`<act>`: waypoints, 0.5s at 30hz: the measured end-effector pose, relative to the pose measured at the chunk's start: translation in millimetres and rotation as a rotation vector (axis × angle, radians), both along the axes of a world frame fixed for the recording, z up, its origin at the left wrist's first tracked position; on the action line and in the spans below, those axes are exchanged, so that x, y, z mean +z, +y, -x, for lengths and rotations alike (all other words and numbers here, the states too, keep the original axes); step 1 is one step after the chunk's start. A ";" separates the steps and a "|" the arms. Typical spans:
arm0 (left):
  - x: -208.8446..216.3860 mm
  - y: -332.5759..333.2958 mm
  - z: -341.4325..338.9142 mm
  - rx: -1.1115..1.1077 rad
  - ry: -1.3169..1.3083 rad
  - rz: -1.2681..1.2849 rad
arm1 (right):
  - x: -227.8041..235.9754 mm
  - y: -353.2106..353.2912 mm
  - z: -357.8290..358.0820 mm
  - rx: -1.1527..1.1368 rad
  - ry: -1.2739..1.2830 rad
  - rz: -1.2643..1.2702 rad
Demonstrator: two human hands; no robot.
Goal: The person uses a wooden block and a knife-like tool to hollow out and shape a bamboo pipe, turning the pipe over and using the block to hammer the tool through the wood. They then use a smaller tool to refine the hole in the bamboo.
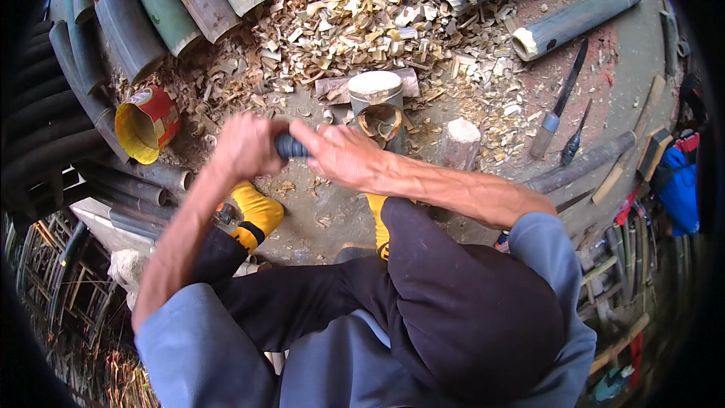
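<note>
My left hand (248, 145), slightly blurred, is wrapped round a dark ribbed handle (291, 146). Against the handle's other end, my right hand (343, 155) is closed, with a finger reaching along it. Whatever the handle belongs to is hidden by my hands. Just beyond my right hand stands a grey bamboo section (375, 92) with a pale top and a rounded cut opening in its side. Behind it lies a short brownish log (332, 91). A pale-topped wooden stump (461, 143) stands to the right.
Wood shavings (340, 23) cover the ground ahead. Split bamboo lengths (177, 7) lie far left, near a red and yellow tin (149, 125). At right are two bamboo pieces (578, 21), a long knife (563, 98) and a pointed tool (576, 136). My yellow-covered feet (258, 215) rest below my hands.
</note>
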State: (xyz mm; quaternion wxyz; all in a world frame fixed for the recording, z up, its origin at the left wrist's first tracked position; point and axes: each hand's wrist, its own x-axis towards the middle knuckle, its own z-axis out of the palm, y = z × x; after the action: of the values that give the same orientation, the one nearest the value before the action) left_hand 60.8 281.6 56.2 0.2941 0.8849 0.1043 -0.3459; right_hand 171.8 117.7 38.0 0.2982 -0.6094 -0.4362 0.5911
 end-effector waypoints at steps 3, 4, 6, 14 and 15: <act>11.2 -70.5 38.2 0.398 0.052 -0.014 | -3.1 -26.9 5.7 0.294 -0.251 -0.213; 11.3 -98.0 50.8 0.514 0.053 -0.006 | -3.2 -33.1 2.1 0.296 -0.245 -0.207; 4.0 -180.1 70.0 0.864 0.103 0.070 | -1.4 -42.4 -6.7 0.778 -0.251 -0.247; 25.5 17.0 -14.7 -0.260 -0.232 -0.086 | 1.0 0.9 35.7 -0.421 -0.375 -0.322; 28.1 25.4 -33.2 -0.356 -0.218 -0.101 | 2.6 1.7 32.9 -0.417 -0.365 -0.323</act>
State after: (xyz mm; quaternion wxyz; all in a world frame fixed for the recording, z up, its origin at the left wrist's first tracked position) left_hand 94.0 307.0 84.3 0.1934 0.9351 -0.0689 -0.2889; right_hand 138.9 119.3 40.6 0.4227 -0.7262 -0.4366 0.3214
